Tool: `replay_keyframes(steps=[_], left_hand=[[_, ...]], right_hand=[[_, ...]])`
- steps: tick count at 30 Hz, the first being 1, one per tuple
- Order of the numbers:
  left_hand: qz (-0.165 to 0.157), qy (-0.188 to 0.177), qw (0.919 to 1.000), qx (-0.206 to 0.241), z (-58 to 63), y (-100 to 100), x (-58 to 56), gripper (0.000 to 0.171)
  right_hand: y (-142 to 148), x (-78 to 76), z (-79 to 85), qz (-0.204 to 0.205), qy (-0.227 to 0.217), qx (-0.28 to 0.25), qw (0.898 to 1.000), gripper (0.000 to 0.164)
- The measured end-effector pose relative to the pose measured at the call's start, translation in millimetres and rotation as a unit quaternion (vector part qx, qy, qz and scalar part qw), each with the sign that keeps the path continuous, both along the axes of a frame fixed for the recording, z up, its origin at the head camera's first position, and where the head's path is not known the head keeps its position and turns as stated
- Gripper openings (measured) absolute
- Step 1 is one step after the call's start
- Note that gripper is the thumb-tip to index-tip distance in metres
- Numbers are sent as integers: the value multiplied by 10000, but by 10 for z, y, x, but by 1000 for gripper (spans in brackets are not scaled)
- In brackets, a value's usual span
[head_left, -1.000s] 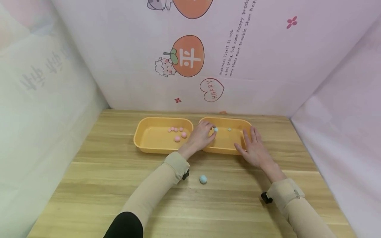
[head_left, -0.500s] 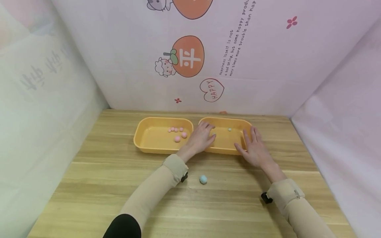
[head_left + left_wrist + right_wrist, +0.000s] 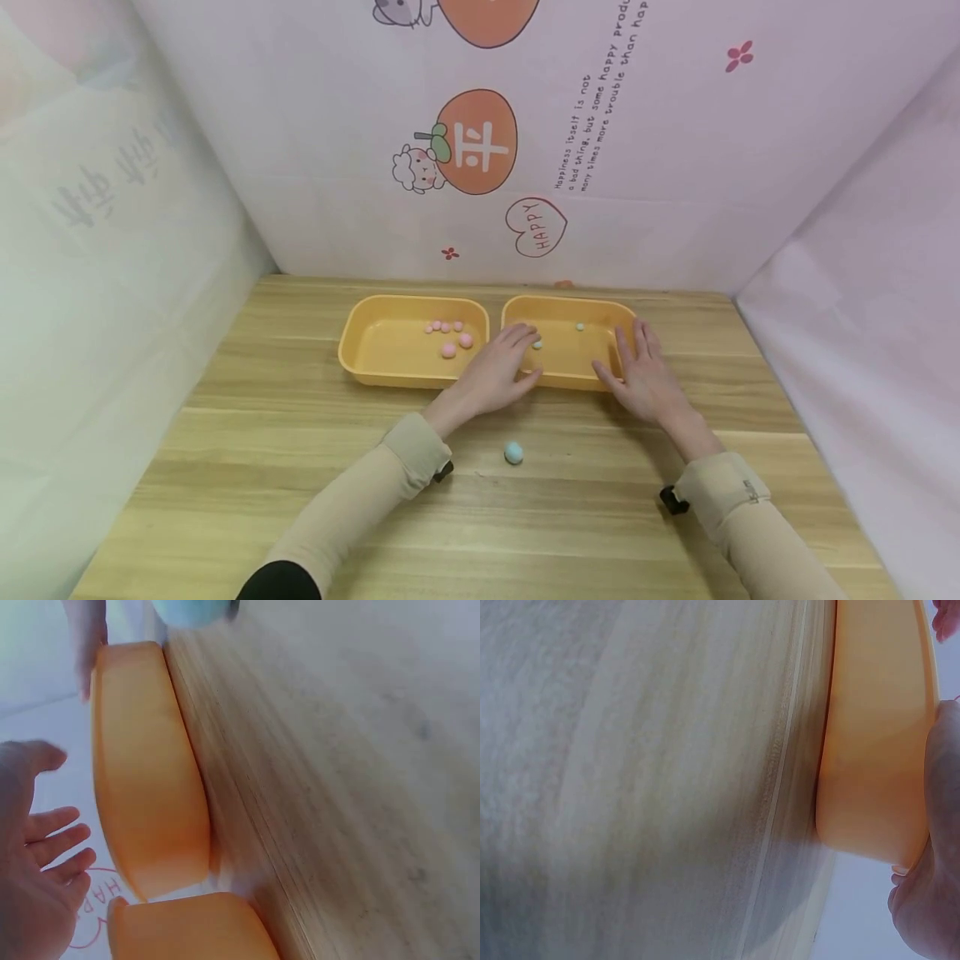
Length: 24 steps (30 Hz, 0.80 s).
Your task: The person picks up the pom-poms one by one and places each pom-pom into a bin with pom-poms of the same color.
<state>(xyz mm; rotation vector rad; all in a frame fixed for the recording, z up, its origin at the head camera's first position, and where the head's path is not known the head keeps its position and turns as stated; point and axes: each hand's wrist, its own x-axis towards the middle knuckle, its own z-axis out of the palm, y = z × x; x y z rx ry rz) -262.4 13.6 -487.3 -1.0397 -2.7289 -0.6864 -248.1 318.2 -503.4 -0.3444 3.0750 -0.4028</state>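
Note:
Two small light-blue balls lie in the right yellow tray [image 3: 572, 358]: a nearer one [image 3: 537, 344] close to my left fingertips and a tiny one [image 3: 580, 327] farther back. My left hand [image 3: 489, 372] hovers at that tray's front left corner, fingers extended and thumb apart, holding nothing. In the left wrist view the left hand [image 3: 41, 870] stands clear of the tray wall [image 3: 150, 772]. My right hand [image 3: 647, 385] rests spread on the right end of the same tray, touching its rim. A larger light-blue ball [image 3: 513, 452] sits on the table in front.
Beside it on the left stands a second yellow tray [image 3: 386, 350] with several pink balls [image 3: 447, 351] of different sizes. Both trays are on a wooden table [image 3: 300, 467] near the printed back curtain [image 3: 337, 167]. White curtains hang at both sides.
My left hand has let go of a small blue ball in the right tray and drawn back toward the front left. The right hand has stayed in place.

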Motion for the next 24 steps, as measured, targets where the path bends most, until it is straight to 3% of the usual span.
replay_keyframes(steps=[9, 13, 18, 24], left_hand=[[-608, -117, 9973, -394, 12, -76, 298, 86], [-767, -165, 9959, -450, 25, -150, 432, 92], [-888, -490, 9936, -488, 40, -253, 598, 97], [-989, -644, 9919, -465, 32, -323, 737, 101]], right_hand=[[-7, 2, -6, -13, 28, 35, 10000, 96], [-16, 3, -18, 10, 39, 26, 10000, 96], [-9, 1, -12, 18, -28, -101, 9999, 96], [-1, -8, 4, 21, -61, -187, 9998, 98]])
